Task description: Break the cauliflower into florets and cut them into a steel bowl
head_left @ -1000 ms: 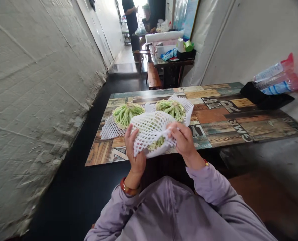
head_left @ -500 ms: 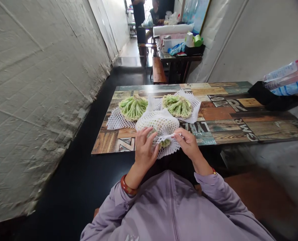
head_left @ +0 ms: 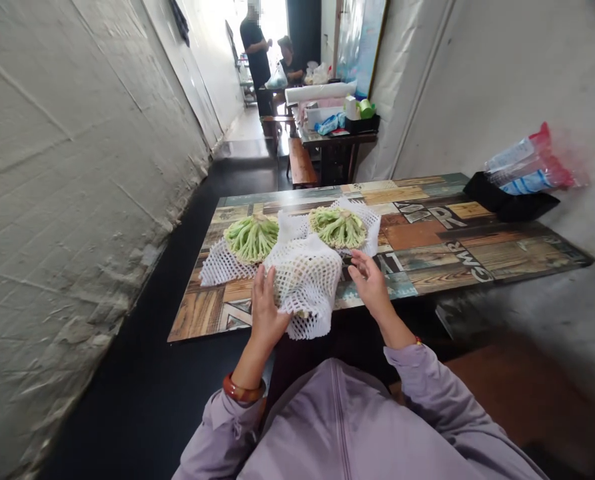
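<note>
"Head camera, then. Anything between the hands?"

"Yes, a netted bundle (head_left: pixel 307 267) at the near edge of the patchwork-print table (head_left: pixel 412 233), straight in front of the body. Wrapped in white foam mesh, pale and lumpy inside, mostly hidden. Reaching a little past the table edge at the lower end."

"And the left hand (head_left: pixel 267 317)?"

"Up against the bundle's left side. Fingers nearly straight, thumb stretched well away from them and lying low against the mesh. Touching, certainly; cannot tell how firmly, or whether actually gripping."

"Same with the right hand (head_left: pixel 373 287)?"

"No. Just beside the bundle, over the table. Fingers loosely bent, thumb apart from them, clasping nothing."

"More produce about?"

"Two more, beyond the bundle. Left cauliflower (head_left: pixel 252 240), stalk side up, on a spread left net (head_left: pixel 222 267). Right cauliflower (head_left: pixel 338 230), also stalk side up, on a right net (head_left: pixel 372 227), near the right fingertips."

"And farther off?"

"Red-and-clear plastic packs (head_left: pixel 525 163) in a black holder (head_left: pixel 527 208) at the table's right end. Down the passage, a bench (head_left: pixel 301 163) beside a second table, loaded with a white roll (head_left: pixel 320 93). Beyond, one standing person (head_left: pixel 256 60), dark-clothed."

"Wrists?"

"Reddish-brown bangle (head_left: pixel 242 391) on the left, by a lilac sleeve (head_left: pixel 225 423)."
</note>
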The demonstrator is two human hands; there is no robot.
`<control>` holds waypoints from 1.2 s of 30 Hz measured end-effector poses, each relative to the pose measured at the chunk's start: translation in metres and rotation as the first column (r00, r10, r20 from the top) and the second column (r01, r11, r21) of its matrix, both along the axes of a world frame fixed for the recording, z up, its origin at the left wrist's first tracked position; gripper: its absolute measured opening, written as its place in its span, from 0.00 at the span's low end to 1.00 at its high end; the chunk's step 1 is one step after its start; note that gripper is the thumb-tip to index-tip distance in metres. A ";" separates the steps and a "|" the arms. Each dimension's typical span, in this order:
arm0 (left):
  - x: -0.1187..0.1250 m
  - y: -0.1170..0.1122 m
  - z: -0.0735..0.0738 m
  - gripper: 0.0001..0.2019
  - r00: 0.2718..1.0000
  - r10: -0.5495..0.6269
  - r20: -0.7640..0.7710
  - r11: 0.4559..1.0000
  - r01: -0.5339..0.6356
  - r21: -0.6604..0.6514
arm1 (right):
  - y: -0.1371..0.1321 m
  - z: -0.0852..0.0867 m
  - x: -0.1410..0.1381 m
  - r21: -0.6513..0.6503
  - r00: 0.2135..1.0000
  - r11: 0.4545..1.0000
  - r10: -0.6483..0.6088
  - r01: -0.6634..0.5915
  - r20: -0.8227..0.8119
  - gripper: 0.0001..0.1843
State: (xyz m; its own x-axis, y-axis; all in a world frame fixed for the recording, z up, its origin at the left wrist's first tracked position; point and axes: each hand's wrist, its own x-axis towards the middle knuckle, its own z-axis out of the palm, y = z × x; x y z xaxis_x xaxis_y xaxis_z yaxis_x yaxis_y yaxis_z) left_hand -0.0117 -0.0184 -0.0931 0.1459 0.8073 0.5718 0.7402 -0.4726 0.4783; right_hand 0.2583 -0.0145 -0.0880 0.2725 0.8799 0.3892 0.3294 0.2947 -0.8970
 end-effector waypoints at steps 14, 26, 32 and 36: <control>0.031 -0.005 -0.006 0.36 0.978 0.106 0.178 0.990 -0.121 0.076 | 0.146 0.038 0.011 0.011 0.838 0.994 -0.097 0.108 0.536 0.26; 0.086 0.053 -0.006 0.29 0.975 -0.050 0.218 0.997 0.036 0.068 | 0.126 0.020 0.118 0.096 0.721 0.913 -0.375 0.397 0.583 0.21; 0.115 0.095 -0.009 0.32 0.979 -0.048 0.196 0.999 0.046 0.012 | 0.121 0.032 0.124 0.068 0.628 0.907 -0.341 0.416 0.699 0.25; 0.104 0.095 -0.009 0.34 0.987 -0.065 0.148 0.997 0.070 -0.030 | 0.087 0.047 0.094 0.172 0.707 0.921 -0.380 0.349 0.596 0.26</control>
State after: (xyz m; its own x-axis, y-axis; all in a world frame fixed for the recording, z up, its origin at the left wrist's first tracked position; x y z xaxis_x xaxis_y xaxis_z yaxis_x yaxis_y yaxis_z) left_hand 0.0927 0.0763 -0.1017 0.1174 0.8183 0.5627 0.6273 -0.5004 0.5967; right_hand 0.3525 0.0725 -0.0409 0.2609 0.7407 0.6191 0.8872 0.0689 -0.4563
